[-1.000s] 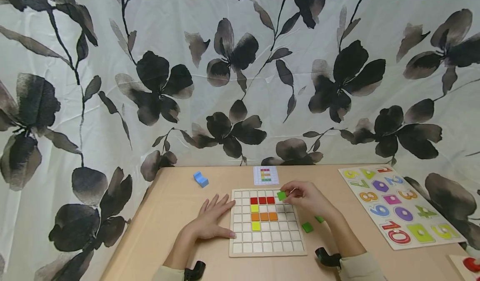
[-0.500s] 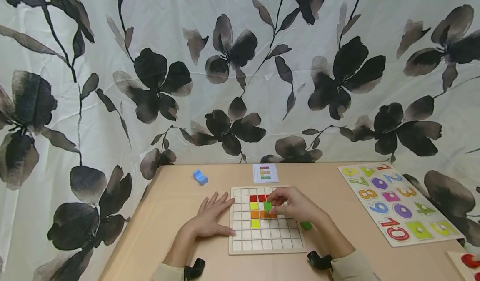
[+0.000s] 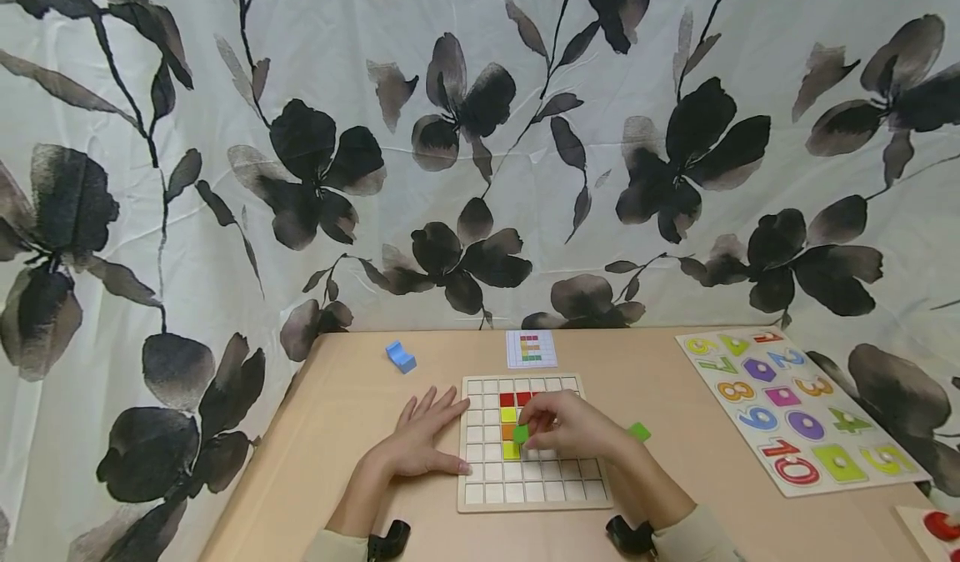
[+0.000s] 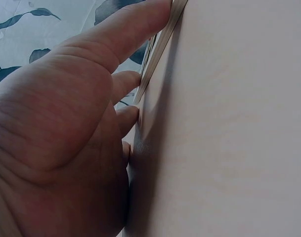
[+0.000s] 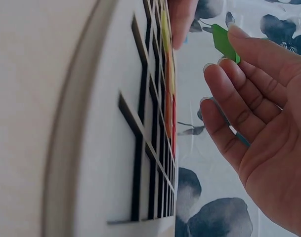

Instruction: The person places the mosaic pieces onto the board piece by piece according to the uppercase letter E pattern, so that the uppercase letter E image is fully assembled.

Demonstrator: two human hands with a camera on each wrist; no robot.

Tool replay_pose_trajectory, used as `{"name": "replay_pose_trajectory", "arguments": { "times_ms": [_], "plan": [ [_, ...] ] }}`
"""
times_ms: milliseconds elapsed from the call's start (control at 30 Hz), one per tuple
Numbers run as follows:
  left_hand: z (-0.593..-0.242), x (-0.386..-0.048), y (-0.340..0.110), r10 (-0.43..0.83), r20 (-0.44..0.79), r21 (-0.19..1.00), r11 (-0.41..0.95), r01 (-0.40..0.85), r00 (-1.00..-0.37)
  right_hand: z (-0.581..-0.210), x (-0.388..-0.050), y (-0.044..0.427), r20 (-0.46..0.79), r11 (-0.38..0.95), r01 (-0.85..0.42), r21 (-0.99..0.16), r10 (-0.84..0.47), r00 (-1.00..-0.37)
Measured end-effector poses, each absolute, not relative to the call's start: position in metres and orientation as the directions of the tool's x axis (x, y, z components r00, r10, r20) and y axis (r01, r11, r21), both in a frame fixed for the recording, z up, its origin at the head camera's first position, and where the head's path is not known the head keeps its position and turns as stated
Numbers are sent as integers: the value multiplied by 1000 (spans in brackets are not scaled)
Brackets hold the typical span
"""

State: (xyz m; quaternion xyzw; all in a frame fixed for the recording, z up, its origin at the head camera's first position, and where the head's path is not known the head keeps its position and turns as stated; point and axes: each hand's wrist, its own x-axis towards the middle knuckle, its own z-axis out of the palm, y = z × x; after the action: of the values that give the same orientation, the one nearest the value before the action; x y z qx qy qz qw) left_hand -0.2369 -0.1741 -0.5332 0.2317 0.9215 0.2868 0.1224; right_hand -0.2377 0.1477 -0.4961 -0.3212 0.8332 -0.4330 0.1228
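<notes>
My right hand [image 3: 573, 427] pinches a green square tile [image 3: 521, 435] between thumb and fingers, above the white grid board [image 3: 536, 494]. In the right wrist view the green tile [image 5: 223, 42] is apart from the board, its other fingers loosely bent. On the board sit red tiles [image 3: 507, 399], a yellow tile [image 3: 509, 414], an orange tile [image 3: 507, 432] and a lower yellow tile [image 3: 511, 451]; the right hand hides part of the rows. Spread flat on the table, my left hand [image 3: 422, 444] touches the board's left edge with thumb and index finger.
A printed card [image 3: 532, 349] with a coloured E pattern lies behind the board. Another green tile [image 3: 640, 431] is on the table past the right wrist. A blue block [image 3: 401, 357] lies back left, a number puzzle board [image 3: 806, 454] at right, and a board with red pieces [image 3: 939, 525] lower right.
My right hand has carried the green tile leftward and nearer to me, from the board's upper right to beside the lower yellow tile. The left hand has stayed in place.
</notes>
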Motion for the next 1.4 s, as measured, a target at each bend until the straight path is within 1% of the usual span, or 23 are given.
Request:
{"name": "replay_pose_trajectory", "arguments": {
  "times_ms": [433,767,1000,1400],
  "plan": [
    [-532,-236,-175,492,-105,581,736,348,-864,-503,-233,135,-18,430,-391,-814,-690,-724],
    [-532,-235,-175,487,-90,568,742,356,-869,-506,-228,131,-67,442,-380,-812,-718,-693],
    [-530,-236,-175,489,-88,568,740,360,-868,-507,-227,131,-40,437,-442,-783,-746,-665],
    [-532,-236,-174,488,-105,586,734,343,-867,-510,-226,129,-53,468,-462,-753,-743,-667]
  ]
}}
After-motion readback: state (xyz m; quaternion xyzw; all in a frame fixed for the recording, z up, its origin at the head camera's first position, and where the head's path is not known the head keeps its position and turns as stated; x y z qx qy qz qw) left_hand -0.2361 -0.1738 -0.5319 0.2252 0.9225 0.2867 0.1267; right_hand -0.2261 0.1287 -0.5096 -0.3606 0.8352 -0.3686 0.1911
